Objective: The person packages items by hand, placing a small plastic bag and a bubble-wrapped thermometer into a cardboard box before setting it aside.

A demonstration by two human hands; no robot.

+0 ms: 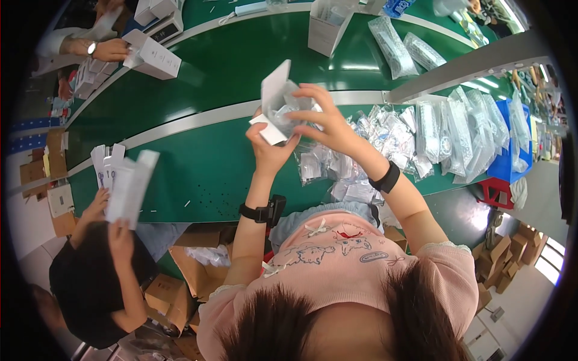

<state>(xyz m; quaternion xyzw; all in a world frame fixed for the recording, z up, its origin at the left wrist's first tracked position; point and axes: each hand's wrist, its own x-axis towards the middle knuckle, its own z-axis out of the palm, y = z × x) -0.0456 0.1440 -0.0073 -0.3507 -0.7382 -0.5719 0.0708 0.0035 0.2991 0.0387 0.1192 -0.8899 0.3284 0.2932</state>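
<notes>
A small white box [274, 90] with its flap raised is held up over the green table's near edge. My left hand [271, 144] grips it from below, thumb on its near side. My right hand [328, 120] is at the box's opening, fingers spread around a clear plastic bag [283, 112] that sits partly inside. Whether the fingers pinch the bag is hard to make out. Close by my right forearm lies a heap of small clear packets [382, 135] with white contents.
Bubble-wrap pouches [460, 135] stand in a row beside a blue bin [524, 141] at the right. More pouches [392, 47] and an open white box [328, 27] lie beyond the metal rail. On the left, a co-worker handles white cartons [129, 186]; another's hand touches a box [153, 55].
</notes>
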